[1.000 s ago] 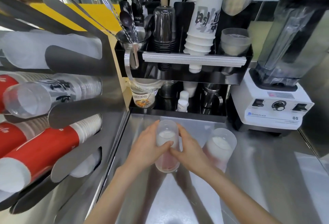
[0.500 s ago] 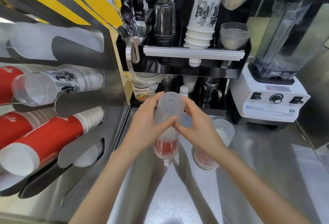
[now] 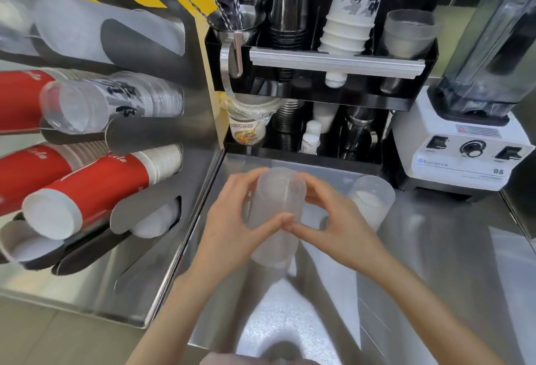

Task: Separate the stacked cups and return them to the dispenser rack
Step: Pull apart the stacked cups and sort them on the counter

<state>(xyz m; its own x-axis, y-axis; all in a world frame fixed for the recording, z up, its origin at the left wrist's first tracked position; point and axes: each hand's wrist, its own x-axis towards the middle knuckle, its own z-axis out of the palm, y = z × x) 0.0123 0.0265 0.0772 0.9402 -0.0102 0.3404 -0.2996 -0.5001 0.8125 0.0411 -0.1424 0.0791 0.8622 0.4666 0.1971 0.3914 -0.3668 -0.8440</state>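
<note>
Compared with half a second earlier, the frosted cup stack [image 3: 275,213] no longer shows a red-tinted lower cup pulled apart; it now reads as one closed column. The left hand [image 3: 232,219] and right hand [image 3: 333,219] both form a grip closed around it, thumbs meeting in front. Its long axis stands near upright above the steel surface [image 3: 435,277]; which end faces up is unclear. A second frosted cup [image 3: 371,202] stands just right of the grip.

Frosted plastic cup [image 3: 277,213], brushed steel counter [image 3: 435,263]
</note>
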